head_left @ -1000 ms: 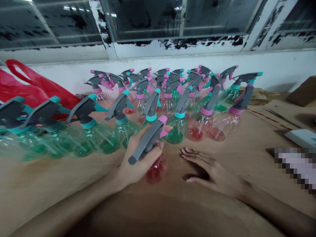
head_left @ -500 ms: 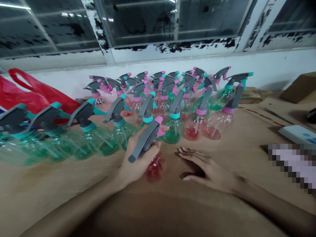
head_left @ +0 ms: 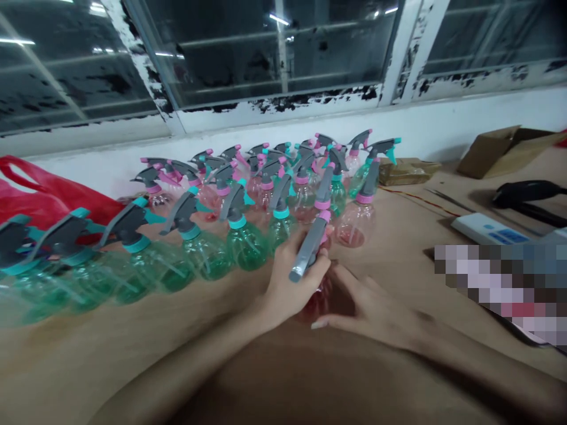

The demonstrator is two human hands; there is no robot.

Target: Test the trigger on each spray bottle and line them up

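Observation:
A spray bottle (head_left: 312,243) with a grey and pink spray head and a clear reddish body stands in front of me, gripped around its neck by my left hand (head_left: 283,289). Close to the bottle's right side, my right hand (head_left: 374,307) is cupped with thumb and fingers apart; whether it touches the body I cannot tell. Just behind my left hand is a green spray bottle (head_left: 282,224) with a teal collar. A pink-collared spray bottle (head_left: 357,221) stands beyond my right fingers. The lower body of the held bottle is partly covered by my hands.
Green spray bottles (head_left: 188,260) form a front row to the left, with more packed behind. A red plastic bag (head_left: 57,189) lies at far left. On the right are an open cardboard box (head_left: 491,150), a black-handled tool (head_left: 527,192), a white device (head_left: 489,229) and a pixelated item (head_left: 491,289).
My view has turned rightward. My left hand has moved right with the pink spray bottle, and my right hand, earlier apart from it, is now beside its body.

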